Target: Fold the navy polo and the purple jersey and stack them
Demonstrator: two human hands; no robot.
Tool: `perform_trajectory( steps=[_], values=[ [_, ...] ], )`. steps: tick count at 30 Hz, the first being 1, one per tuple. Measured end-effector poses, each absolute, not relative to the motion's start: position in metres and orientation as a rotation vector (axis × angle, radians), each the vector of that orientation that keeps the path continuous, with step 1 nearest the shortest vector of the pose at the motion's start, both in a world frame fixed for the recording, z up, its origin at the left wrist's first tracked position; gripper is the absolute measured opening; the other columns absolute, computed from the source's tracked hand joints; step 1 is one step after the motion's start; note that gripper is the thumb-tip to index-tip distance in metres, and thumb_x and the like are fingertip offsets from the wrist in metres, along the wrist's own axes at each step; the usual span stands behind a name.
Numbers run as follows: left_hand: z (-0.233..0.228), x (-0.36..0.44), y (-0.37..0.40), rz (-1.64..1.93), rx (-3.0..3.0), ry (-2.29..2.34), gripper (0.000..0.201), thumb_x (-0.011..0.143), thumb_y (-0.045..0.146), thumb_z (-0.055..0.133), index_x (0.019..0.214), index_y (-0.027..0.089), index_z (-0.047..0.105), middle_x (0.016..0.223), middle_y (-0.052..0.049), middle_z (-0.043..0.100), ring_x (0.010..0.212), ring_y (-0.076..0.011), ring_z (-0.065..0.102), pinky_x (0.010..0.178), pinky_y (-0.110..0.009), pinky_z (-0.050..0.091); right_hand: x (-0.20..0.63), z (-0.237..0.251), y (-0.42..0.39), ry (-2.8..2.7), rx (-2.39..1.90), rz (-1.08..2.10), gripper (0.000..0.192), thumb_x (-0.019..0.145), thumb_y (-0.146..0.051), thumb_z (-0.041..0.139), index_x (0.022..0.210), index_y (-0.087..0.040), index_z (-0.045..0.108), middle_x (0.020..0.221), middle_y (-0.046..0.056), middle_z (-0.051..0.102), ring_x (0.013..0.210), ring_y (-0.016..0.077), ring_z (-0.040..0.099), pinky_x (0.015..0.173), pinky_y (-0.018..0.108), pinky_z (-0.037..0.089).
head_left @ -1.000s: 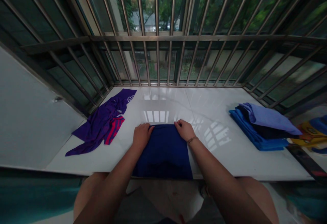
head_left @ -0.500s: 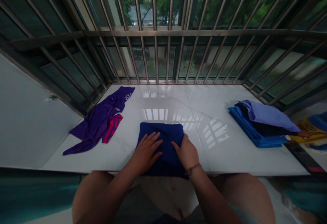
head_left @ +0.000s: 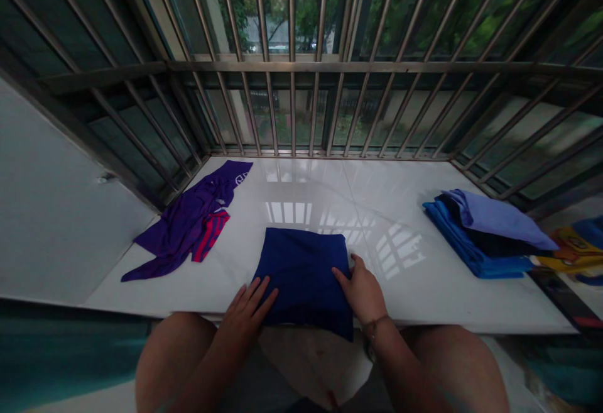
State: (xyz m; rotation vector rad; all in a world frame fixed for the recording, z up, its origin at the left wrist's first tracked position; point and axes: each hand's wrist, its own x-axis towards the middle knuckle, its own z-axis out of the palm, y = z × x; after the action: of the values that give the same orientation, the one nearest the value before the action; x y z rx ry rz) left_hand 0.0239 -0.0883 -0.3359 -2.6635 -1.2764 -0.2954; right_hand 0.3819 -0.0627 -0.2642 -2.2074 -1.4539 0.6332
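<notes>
A folded dark blue garment (head_left: 304,275) lies on the white ledge in front of me, its near edge hanging slightly over the front. My left hand (head_left: 249,306) rests flat on its lower left corner, fingers stretched out. At the right edge is my right hand (head_left: 365,287), thumb on the cloth and index finger apart from it, just beyond the side. The other fingers of that hand are partly hidden. The garment's upper surface looks mostly smooth.
On the left lies a crumpled purple jersey (head_left: 188,218) with a red-striped part. A stack of folded blue and lavender clothes (head_left: 499,218) sits at the right, beside a yellow-and-blue item (head_left: 579,243). Metal window bars (head_left: 292,111) rise behind the white ledge (head_left: 301,177).
My left hand has slid from the middle of the garment down to its lower left corner. My right hand has shifted slightly down and outward, and the cloth lies flatter.
</notes>
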Motion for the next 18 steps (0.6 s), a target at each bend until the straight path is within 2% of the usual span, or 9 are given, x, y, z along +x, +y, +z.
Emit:
perform_trajectory(
  steps=[4,7,10,13,15,18],
  values=[
    [-0.338,0.017,-0.083,-0.289,-2.655,-1.225,0.094,0.085,-0.004,0.053,0.170,0.035,0.044,0.177,-0.008,0.042,0.161,-0.0310,0.046,0.128,-0.051,0.046,0.376,-0.260,-0.056,-1.306,-2.046,0.939,0.057,0.091,-0.058,0.076,0.132,-0.019,0.069,0.107,0.013,0.083,0.104,0.0331,0.081,0.085,0.039,0.060],
    [-0.340,0.010,-0.078,-0.330,-2.681,-1.154,0.105,0.079,-0.008,0.049,0.173,0.036,0.038,0.176,-0.008,0.044,0.161,-0.0297,0.047,0.126,-0.049,0.048,0.366,-0.253,-0.057,-1.291,-1.774,1.190,0.042,0.087,-0.049,0.077,0.117,-0.021,0.076,0.119,0.011,0.083,0.110,0.0332,0.079,0.097,0.044,0.061],
    [-0.343,-0.001,-0.076,-0.409,-2.703,-1.082,0.112,0.076,-0.010,0.047,0.175,0.041,0.032,0.174,-0.004,0.047,0.157,-0.0277,0.052,0.123,-0.044,0.053,0.359,-0.247,-0.066,-1.106,-1.518,1.315,0.050,0.085,-0.048,0.078,0.128,-0.021,0.074,0.128,0.010,0.082,0.119,0.0331,0.077,0.110,0.050,0.058],
    [-0.338,-0.004,-0.073,-0.466,-2.774,-1.001,0.108,0.081,-0.007,0.048,0.173,0.046,0.034,0.167,0.004,0.057,0.146,-0.0229,0.064,0.114,-0.036,0.060,0.364,-0.237,-0.074,-0.798,-1.276,1.522,0.066,0.084,-0.048,0.082,0.142,-0.022,0.067,0.133,0.008,0.080,0.123,0.0318,0.076,0.115,0.052,0.056],
    [-0.325,0.007,-0.066,-0.498,-2.833,-1.025,0.105,0.082,-0.006,0.046,0.171,0.048,0.039,0.157,0.007,0.067,0.137,-0.0204,0.071,0.110,-0.033,0.063,0.376,-0.226,-0.073,-0.648,-1.176,1.633,0.068,0.082,-0.046,0.086,0.143,-0.021,0.067,0.130,0.010,0.081,0.121,0.0318,0.077,0.115,0.051,0.056],
    [-0.295,0.049,-0.037,-0.550,-2.906,-1.154,0.094,0.085,-0.003,0.044,0.166,0.044,0.050,0.152,0.004,0.071,0.134,-0.0201,0.072,0.111,-0.034,0.063,0.408,-0.203,-0.056,-0.540,-1.146,1.636,0.059,0.083,-0.041,0.088,0.134,-0.018,0.072,0.121,0.013,0.083,0.112,0.0320,0.080,0.110,0.050,0.061]
  ],
)
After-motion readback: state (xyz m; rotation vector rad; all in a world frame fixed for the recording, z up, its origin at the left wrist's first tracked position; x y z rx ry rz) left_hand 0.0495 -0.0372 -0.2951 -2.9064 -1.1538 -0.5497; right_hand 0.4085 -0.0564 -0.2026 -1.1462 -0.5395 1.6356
